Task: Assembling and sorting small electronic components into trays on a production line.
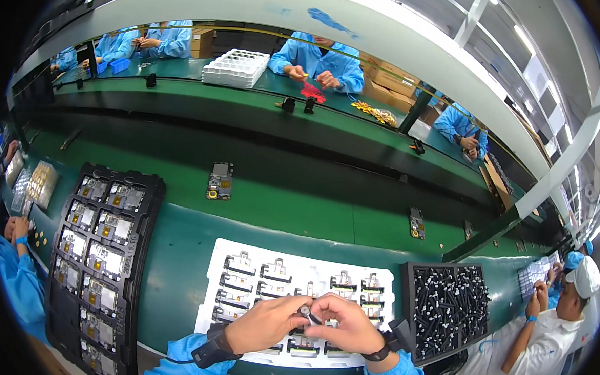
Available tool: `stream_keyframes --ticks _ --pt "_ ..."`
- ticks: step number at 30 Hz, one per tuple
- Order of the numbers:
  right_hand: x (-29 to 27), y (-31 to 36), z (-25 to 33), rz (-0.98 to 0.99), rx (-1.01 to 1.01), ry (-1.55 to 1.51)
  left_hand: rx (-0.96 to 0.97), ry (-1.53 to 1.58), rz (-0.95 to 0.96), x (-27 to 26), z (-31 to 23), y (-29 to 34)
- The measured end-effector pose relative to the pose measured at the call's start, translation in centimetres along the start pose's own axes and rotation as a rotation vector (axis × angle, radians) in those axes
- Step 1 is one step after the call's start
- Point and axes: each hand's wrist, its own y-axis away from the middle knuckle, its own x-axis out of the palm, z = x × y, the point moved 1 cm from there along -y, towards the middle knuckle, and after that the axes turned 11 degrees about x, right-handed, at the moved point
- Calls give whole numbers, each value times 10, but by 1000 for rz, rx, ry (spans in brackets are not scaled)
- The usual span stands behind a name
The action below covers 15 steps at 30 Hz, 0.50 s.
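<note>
Over a white tray point(300, 257) my left hand point(265, 325) and my right hand point(348, 322) meet, fingertips pinched together. Between them is a small part with a round silver piece point(304, 310) and a black strip; the fingers cover the rest, so its kind is unclear. Both hands appear closed on this part. Rows of small black-and-silver assemblies point(233, 297) lie in the tray's pockets, some hidden under my hands. Right of the tray stands a divided black box point(407, 308) filled with many short black parts point(446, 304) with silvery ends.
At left lies a long black tray point(147, 210) of circuit-board units point(113, 226). Loose circuit boards point(220, 181) rest on the green belt point(326, 212) beyond. A slanted metal post point(516, 212) rises at right. Co-workers sit at both sides and across, near stacked white trays point(235, 69).
</note>
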Motion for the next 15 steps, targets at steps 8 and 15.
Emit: stream_keyframes --ticks 8,15 --pt "12 21 2 -3 -87 119 -145 95 69 -11 2 2" --pt "-5 30 -17 -234 64 -633 -12 18 -7 -9 -3 -6"
